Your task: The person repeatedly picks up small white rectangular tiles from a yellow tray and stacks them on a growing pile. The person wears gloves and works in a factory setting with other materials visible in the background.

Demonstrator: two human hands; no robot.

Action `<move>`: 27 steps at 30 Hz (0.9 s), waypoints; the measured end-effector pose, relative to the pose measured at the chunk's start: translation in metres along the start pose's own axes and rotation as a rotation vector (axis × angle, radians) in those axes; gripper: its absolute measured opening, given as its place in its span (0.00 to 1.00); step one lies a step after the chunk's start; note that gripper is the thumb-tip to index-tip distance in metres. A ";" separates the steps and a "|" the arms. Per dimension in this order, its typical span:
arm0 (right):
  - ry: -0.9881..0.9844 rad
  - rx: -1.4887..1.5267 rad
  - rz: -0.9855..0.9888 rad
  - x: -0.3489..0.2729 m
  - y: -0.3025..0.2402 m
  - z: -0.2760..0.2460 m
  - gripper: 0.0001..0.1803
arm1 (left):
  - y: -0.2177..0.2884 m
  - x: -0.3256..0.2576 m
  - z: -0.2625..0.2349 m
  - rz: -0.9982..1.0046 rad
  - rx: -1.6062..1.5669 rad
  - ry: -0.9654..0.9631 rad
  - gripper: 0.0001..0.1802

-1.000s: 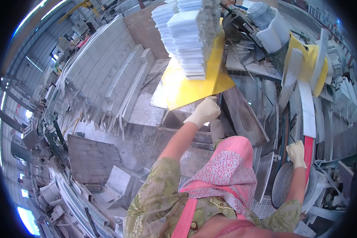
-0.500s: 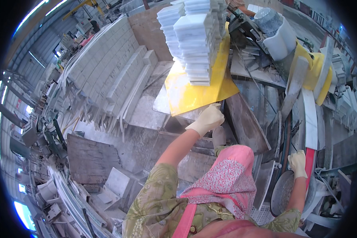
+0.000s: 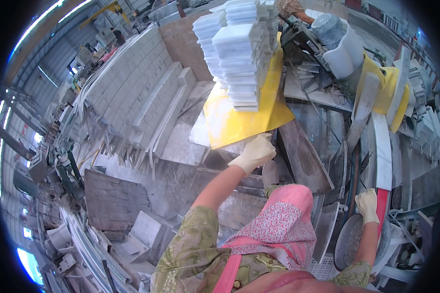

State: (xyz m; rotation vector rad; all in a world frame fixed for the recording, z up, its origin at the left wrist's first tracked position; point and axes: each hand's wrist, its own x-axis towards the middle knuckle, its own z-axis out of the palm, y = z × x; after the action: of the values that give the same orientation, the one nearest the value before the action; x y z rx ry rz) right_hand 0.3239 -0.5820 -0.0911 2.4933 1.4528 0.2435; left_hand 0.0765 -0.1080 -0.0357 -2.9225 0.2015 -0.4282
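Note:
My left hand (image 3: pixel 256 152), in a pale glove, reaches up and forward. Its fingers curl against the lower edge of a yellow board (image 3: pixel 232 124). Tall stacks of white stone tiles (image 3: pixel 239 53) stand on that board. My right hand (image 3: pixel 367 205), also gloved, is low at the right and closed around a red bar (image 3: pixel 382 215) that continues upward as a white curved strip (image 3: pixel 382 151). Pink patterned cloth (image 3: pixel 283 227) on my chest hides the space between my arms.
A cutting machine with a grey motor (image 3: pixel 327 28), a white container (image 3: pixel 346 54) and a yellow guard (image 3: pixel 393 93) stands at the upper right. Another person's sleeve (image 3: pixel 289 7) shows behind it. Rows of white stone blocks (image 3: pixel 132 93) fill the left. A round metal pan (image 3: pixel 349 241) lies by my right arm.
The board and tile stacks sit lower and nearer in view as my head shifted. My left hand stays at the board's lower edge, and my right hand stays on the red bar.

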 end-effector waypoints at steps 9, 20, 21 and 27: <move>-0.032 0.020 0.068 -0.001 -0.001 0.006 0.22 | 0.000 -0.001 0.007 -0.029 -0.016 -0.025 0.09; -0.050 0.031 0.061 0.000 0.001 0.005 0.21 | -0.001 -0.003 0.008 -0.006 0.056 0.006 0.07; -0.045 0.026 0.054 0.000 0.000 0.004 0.21 | -0.001 -0.002 0.008 -0.017 0.056 -0.013 0.07; -0.065 -0.007 0.032 0.002 -0.002 -0.001 0.21 | 0.001 -0.002 0.007 -0.030 0.029 -0.033 0.07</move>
State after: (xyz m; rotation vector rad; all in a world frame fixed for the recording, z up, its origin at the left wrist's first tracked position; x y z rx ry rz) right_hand 0.3229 -0.5793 -0.0910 2.4968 1.3853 0.1715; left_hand 0.0765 -0.1073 -0.0427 -2.9057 0.1456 -0.3834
